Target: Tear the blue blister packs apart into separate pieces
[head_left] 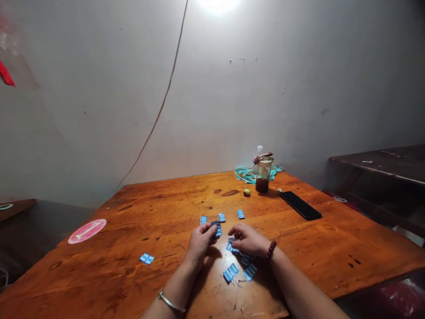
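My left hand point(199, 243) pinches a small blue-and-white piece point(218, 229) with a dark item at its top, between thumb and fingers. Just right of it, my right hand point(248, 239) is closed on a small white piece point(233, 239), low over the table. Under and below the right hand lie several blue-and-white pieces, among them one point(230, 272) and another point(250, 271). Beyond my hands are three more: one at the left point(203, 219), one in the middle point(222, 217) and one at the right point(240, 214). A single piece point(146, 258) lies apart on the left.
The wooden table point(172, 204) meets the wall. At its back right stand a jar of dark liquid point(262, 177), a clear bottle point(260, 149) and teal straps point(244, 174). A yellow-green fruit point(246, 192) and black phone point(300, 205) lie nearer. A pink disc point(87, 231) is left.
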The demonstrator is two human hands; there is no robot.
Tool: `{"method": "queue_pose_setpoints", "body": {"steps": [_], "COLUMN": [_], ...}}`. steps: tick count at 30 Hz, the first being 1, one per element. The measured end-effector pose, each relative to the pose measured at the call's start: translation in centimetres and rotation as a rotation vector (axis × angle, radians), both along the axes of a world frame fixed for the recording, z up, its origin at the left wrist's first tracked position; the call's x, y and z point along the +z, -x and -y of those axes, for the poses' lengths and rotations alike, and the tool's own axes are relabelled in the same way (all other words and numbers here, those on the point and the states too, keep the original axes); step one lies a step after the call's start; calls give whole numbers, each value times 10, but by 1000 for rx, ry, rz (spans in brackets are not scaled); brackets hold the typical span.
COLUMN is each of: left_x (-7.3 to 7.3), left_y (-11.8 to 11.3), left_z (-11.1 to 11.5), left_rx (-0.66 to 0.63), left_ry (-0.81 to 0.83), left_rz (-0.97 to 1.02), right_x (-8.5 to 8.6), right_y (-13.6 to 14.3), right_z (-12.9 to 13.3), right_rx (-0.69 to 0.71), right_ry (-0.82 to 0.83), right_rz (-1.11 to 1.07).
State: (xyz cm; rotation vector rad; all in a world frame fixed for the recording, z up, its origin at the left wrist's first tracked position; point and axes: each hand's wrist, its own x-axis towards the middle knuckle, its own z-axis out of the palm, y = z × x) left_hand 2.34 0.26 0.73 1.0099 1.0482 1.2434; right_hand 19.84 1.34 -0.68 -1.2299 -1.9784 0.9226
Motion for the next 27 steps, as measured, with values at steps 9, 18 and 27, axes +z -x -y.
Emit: {"method": "queue_pose_setpoints", "body": {"steps": [9, 18, 27], "left_x": [-5, -4, -9], "left_y": [0, -1, 0], "left_z": [-2, 0, -3], "left_rx": [17, 18, 21], "left_ry": [-8, -15, -27], "left_rz": [-5, -28, -19], "right_x": [-4, -1, 7], "right_y": [2, 11, 19], "right_z": [1, 9, 18], "right_rx": [22, -125, -174], "right_ry": [-97, -229, -302], "right_rz": [203, 449, 630]}}
